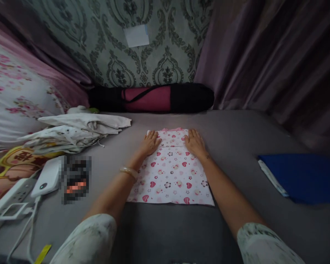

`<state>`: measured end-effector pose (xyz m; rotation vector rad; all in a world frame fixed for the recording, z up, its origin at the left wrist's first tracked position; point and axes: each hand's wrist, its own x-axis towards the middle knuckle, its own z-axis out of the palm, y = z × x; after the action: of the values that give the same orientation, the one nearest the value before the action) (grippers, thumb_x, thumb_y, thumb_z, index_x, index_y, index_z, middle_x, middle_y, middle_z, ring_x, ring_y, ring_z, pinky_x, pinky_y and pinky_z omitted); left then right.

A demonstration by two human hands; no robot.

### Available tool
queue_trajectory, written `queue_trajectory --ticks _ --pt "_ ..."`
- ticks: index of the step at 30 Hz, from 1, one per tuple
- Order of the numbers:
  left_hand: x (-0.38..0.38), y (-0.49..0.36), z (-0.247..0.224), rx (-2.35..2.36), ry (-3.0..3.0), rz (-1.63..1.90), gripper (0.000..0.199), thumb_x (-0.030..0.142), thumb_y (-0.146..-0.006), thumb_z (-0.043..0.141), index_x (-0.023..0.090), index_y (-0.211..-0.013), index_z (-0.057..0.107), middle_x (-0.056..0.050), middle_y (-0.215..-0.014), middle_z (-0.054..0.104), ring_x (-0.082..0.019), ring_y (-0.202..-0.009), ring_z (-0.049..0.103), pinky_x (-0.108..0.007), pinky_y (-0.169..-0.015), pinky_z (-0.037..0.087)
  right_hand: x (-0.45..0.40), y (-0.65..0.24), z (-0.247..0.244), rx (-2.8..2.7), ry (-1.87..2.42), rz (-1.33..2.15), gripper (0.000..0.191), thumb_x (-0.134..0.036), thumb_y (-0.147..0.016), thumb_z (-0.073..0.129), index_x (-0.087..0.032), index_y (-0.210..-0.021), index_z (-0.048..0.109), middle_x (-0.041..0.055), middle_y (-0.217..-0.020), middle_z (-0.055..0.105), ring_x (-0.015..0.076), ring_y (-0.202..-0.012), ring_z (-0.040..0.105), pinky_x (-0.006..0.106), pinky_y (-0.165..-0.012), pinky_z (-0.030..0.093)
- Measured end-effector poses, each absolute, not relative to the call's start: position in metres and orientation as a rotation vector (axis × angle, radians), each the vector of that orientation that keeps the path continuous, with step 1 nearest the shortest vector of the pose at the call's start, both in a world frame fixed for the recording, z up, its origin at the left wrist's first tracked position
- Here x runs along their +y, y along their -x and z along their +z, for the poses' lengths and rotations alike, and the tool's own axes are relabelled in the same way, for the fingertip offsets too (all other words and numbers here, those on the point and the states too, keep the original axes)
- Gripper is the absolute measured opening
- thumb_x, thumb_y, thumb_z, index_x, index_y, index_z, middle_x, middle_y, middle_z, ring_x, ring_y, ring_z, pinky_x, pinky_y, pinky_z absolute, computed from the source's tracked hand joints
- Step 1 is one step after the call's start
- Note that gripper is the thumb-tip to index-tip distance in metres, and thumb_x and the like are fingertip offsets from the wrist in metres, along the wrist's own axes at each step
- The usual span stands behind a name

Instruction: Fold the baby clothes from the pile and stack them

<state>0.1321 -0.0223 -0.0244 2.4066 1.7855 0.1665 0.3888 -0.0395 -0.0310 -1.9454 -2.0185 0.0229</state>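
Note:
A white garment (172, 176) with pink hearts and flowers lies spread on the grey surface in front of me. Across its far end runs a folded band, with a pink edge showing behind it. My left hand (151, 142) lies flat on the left end of that band, fingers pointing away from me. On the right end rests my right hand (195, 142), its fingers also stretched out and pressing down. Neither hand grips the cloth. A pale bangle (129, 171) circles my left wrist.
Light clothes (71, 134) are piled at the left. Nearer are a white power bank (46, 176), a power strip (9, 196) and cables. Dark blue cloth (310, 178) lies at the right. A black and pink long bag (151, 98) stretches along the wall.

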Motion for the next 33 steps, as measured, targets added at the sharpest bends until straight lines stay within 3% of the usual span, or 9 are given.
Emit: queue_trajectory --ticks 4,10,15,25,33 --pt "-0.026 -0.121 -0.026 1.824 -2.426 0.227 0.066 0.05 -0.098 0.015 0.01 -0.15 0.024 -0.015 -0.158 0.02 -0.027 -0.147 0.012 -0.047 -0.118 0.012 -0.051 -0.393 -0.027 -2.043 1.924 0.041 0.06 -0.039 -0.098 0.018 -0.007 -0.144 0.038 0.0178 -0.152 0.032 0.0284 -0.142 0.024 0.045 -0.114 0.02" --pt "-0.028 -0.114 -0.024 1.804 -2.411 0.112 0.069 0.05 -0.098 0.016 0.006 -0.149 0.024 -0.018 -0.158 0.018 -0.028 -0.146 0.018 -0.046 -0.116 0.019 -0.071 -0.39 -0.024 -2.21 1.919 0.084 0.061 -0.041 -0.098 0.021 -0.007 -0.146 0.035 0.0153 -0.156 0.026 0.0285 -0.144 0.019 0.046 -0.116 0.018" --pt "-0.059 -0.122 -0.006 1.759 -2.534 0.067 0.071 0.05 -0.097 0.02 0.002 -0.149 0.022 -0.021 -0.157 0.017 -0.032 -0.146 0.013 -0.051 -0.117 0.013 -0.095 -0.382 -0.007 -2.259 1.892 0.056 0.061 -0.04 -0.098 0.022 -0.006 -0.148 0.032 0.0157 -0.157 0.023 0.0286 -0.145 0.016 0.048 -0.117 0.012" --pt "-0.12 -0.127 -0.024 1.448 -2.633 0.065 0.065 0.05 -0.099 0.016 0.01 -0.15 0.025 -0.016 -0.158 0.018 -0.027 -0.147 0.013 -0.048 -0.118 0.012 -0.146 -0.371 -0.015 -2.372 1.844 0.193 0.062 -0.04 -0.098 0.023 -0.004 -0.148 0.03 0.0156 -0.157 0.02 0.0255 -0.145 0.016 0.044 -0.118 0.013" --pt "-0.174 -0.132 -0.01 1.238 -2.648 0.074 0.071 0.057 -0.097 0.017 0.011 -0.15 0.022 -0.017 -0.158 0.015 -0.026 -0.147 0.01 -0.047 -0.118 0.011 -0.196 -0.366 -0.008 -2.54 1.604 0.24 0.058 -0.043 -0.098 0.027 -0.018 -0.15 0.03 0.0126 -0.158 0.02 0.0269 -0.146 0.014 0.051 -0.117 0.013"
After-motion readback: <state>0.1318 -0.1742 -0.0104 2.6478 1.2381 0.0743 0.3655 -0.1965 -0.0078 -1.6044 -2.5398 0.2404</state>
